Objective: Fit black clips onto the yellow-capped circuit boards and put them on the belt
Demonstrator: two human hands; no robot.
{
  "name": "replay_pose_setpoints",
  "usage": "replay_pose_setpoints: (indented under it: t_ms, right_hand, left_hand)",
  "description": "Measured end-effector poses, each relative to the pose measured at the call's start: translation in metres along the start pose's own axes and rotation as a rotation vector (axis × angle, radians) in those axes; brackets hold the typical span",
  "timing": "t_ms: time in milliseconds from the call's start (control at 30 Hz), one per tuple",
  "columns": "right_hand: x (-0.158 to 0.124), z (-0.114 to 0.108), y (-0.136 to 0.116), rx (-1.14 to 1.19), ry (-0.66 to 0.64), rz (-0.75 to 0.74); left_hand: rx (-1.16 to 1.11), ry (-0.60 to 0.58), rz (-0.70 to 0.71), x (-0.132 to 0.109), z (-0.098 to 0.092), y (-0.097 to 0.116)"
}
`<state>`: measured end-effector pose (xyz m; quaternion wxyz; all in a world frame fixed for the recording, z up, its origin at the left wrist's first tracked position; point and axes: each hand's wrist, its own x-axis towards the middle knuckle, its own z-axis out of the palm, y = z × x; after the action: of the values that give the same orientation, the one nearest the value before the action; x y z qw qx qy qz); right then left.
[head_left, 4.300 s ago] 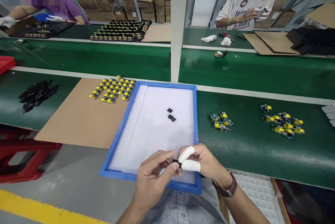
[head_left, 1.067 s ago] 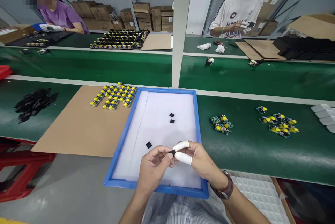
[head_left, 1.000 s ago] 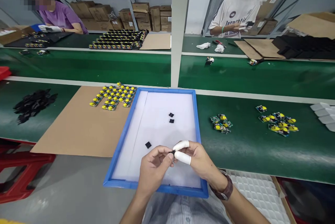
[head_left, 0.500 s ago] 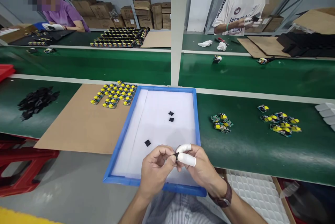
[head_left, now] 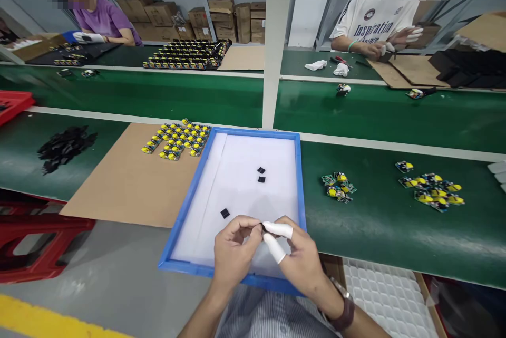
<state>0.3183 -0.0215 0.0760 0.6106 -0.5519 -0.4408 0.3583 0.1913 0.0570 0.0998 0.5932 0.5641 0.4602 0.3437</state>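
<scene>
My left hand [head_left: 234, 253] pinches a small black piece [head_left: 262, 228] between thumb and forefinger, over the near part of a white tray [head_left: 259, 148] with a blue rim. White finger cots cover the thumb and forefinger of my right hand [head_left: 302, 259], and their tips meet at the same piece. Most of that piece is hidden by my fingertips. Farther up the tray lie two black squares, an upper one [head_left: 261, 170] and a lower one [head_left: 261, 180]. Another black square [head_left: 225, 213] rests left of my hands.
Circuit boards with yellow parts [head_left: 174, 140] sit on cardboard [head_left: 130, 185] at left, beside a black heap [head_left: 67, 145]. More boards stand at right, in a near cluster [head_left: 339, 187] and a far one [head_left: 432, 190]. Two people work across the green bench [head_left: 190, 98].
My right thumb and forefinger have spread wider apart at their bases, still meeting at the black piece. The view has shifted slightly. The person across at right has lowered a hand toward the bench.
</scene>
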Motion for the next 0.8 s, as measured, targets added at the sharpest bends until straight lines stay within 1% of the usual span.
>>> replay_pose_setpoints:
  t_ms: [67,100,200,267,400,467,567,633,800]
  right_hand:
    - [-0.004,0.004,-0.001,-0.128,-0.01,-0.108]
    - [-0.004,0.004,-0.001,-0.132,-0.023,-0.115]
    - [0.002,-0.002,0.003,0.006,-0.033,-0.027]
    - [0.006,-0.006,0.007,0.084,-0.051,0.012]
    - [0.006,-0.008,0.009,0.065,-0.053,-0.022]
    - [0.003,-0.005,0.005,0.004,-0.039,-0.089]
    - [0.001,-0.001,0.001,-0.138,-0.064,-0.23]
    - [0.001,0.0,0.0,-0.168,-0.07,-0.254]
    - [0.009,-0.003,0.003,-0.106,0.017,-0.149]
  left_hand:
    - [0.011,0.064,0.07,0.001,0.001,-0.005]
    - [0.011,0.059,0.093,0.001,0.001,-0.006]
    - [-0.026,-0.029,0.108,0.0,-0.003,-0.005]
    - [-0.058,-0.065,0.105,0.0,-0.005,-0.002]
    - [-0.066,-0.067,0.079,-0.001,-0.005,-0.001]
    - [-0.023,-0.025,0.091,-0.001,-0.003,-0.003]
    - [0.041,0.085,0.179,-0.002,0.0,-0.007]
    - [0.057,0.107,0.221,-0.003,0.0,-0.009]
    - [0.061,-0.005,0.259,-0.006,-0.003,-0.007]
